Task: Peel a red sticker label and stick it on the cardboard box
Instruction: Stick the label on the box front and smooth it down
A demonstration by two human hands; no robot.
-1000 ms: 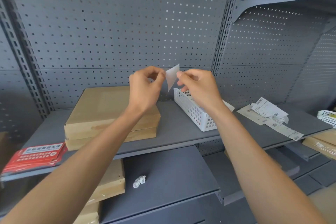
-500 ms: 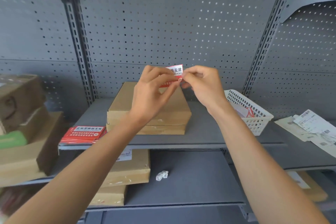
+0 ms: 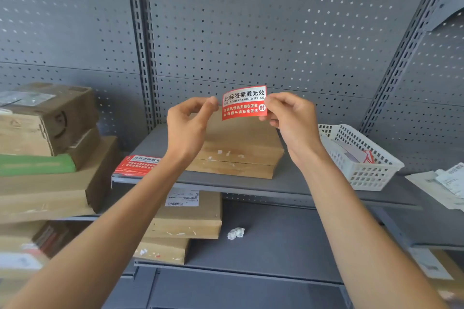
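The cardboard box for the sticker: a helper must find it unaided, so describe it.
On the grey middle shelf, between the red sticker stack and the white basket, lies a flat cardboard box. It sits directly behind the held sticker, and its top bears no label.

Soft, even daylight fills the scene, bright enough to read the print on the red-and-white rectangular sticker label, which is the sharpest thing in view. No hard shadows fall on the grey perforated metal back panel; only a dim band lies under the grey metal shelf. The stacked brown cardboard parcels at the left edge are smeared and out of focus. Wide-angle distortion bends the slotted grey uprights outward toward the corners. Both forearms blur near the bottom edge.
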